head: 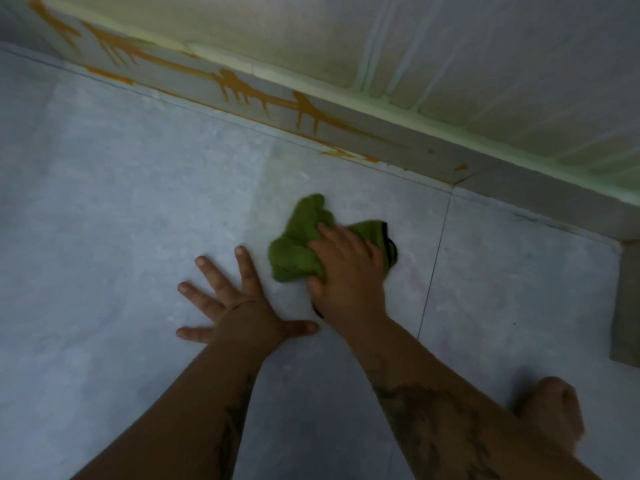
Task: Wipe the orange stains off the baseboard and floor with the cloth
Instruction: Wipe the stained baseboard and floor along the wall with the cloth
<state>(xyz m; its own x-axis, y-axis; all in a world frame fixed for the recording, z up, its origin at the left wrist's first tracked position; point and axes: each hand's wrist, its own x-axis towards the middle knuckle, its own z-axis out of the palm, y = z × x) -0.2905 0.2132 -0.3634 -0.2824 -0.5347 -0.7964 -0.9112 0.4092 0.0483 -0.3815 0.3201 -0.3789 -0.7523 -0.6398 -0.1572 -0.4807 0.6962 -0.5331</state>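
Observation:
A crumpled green cloth [299,242] lies on the grey tiled floor [121,202], and my right hand [348,271] presses down on it, fingers curled over the fabric. Beside it, my left hand [230,301] rests flat on the floor with its fingers spread and nothing in it. Orange stains [242,88] with drips run along the grey baseboard [433,150] from the far left to about the middle. Smaller orange smears [337,153] sit on the floor where it meets the baseboard, a short way beyond the cloth.
Above the baseboard rises a pale greenish wall [450,57]. A grey post or door-frame edge [628,306] stands at the right. My bare foot [550,410] is on the floor at the lower right. A tile joint [434,261] runs just right of the cloth.

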